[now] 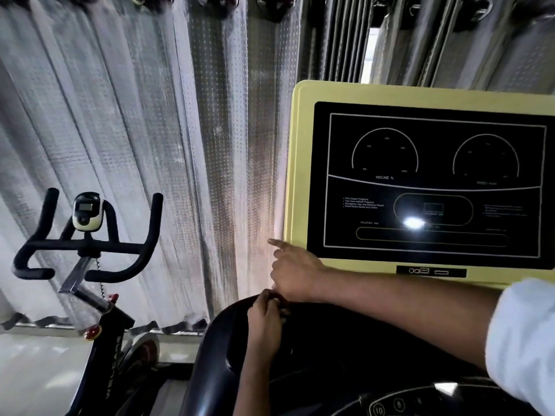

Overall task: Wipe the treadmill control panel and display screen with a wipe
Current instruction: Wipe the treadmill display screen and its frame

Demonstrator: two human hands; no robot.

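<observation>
The treadmill's display screen point(432, 181) is a black panel with two dial outlines, set in a pale yellow frame point(297, 175). Below it lies the black control panel point(330, 355), with round numbered buttons point(379, 410) at the bottom edge. My right hand point(295, 270) reaches across from the right to the frame's lower left corner. Its fingers are curled and the index finger sticks out to the left. My left hand point(265, 318) sits just under it on the panel's upper rim, fingers curled; what they pinch is hidden. No wipe shows in either hand.
A black exercise bike point(87, 247) with a small white monitor stands to the left. Grey pleated curtains point(180, 145) hang behind everything. A slot strip point(431, 271) sits under the screen. A light reflection glares on the screen's lower middle.
</observation>
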